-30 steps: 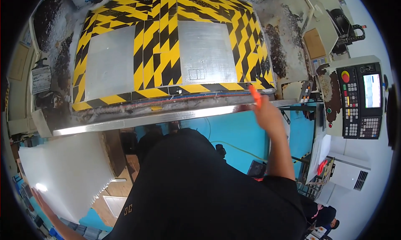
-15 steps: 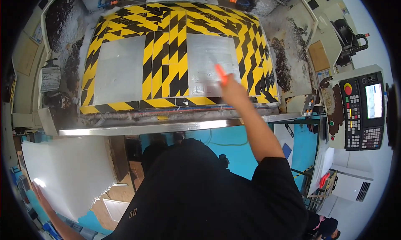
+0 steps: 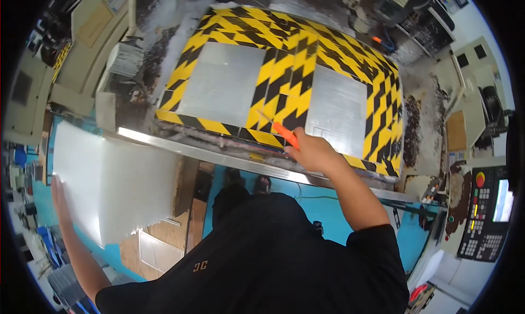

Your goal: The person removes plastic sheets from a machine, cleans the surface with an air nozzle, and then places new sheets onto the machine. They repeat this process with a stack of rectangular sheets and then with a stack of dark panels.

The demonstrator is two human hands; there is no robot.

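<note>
At the left, the left hand (image 3: 58,191) touches the outer edge of a large white sheet (image 3: 104,177); whether it grips cannot be told. Rightward, an orange-handled tool (image 3: 285,134) points far and left over the near side of a yellow-and-black taped bed (image 3: 298,68), grasped in the right hand (image 3: 317,151). Near the right edge stands a control panel (image 3: 482,218).

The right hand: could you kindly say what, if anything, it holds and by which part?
The right hand holds a tool by its orange handle.
</note>
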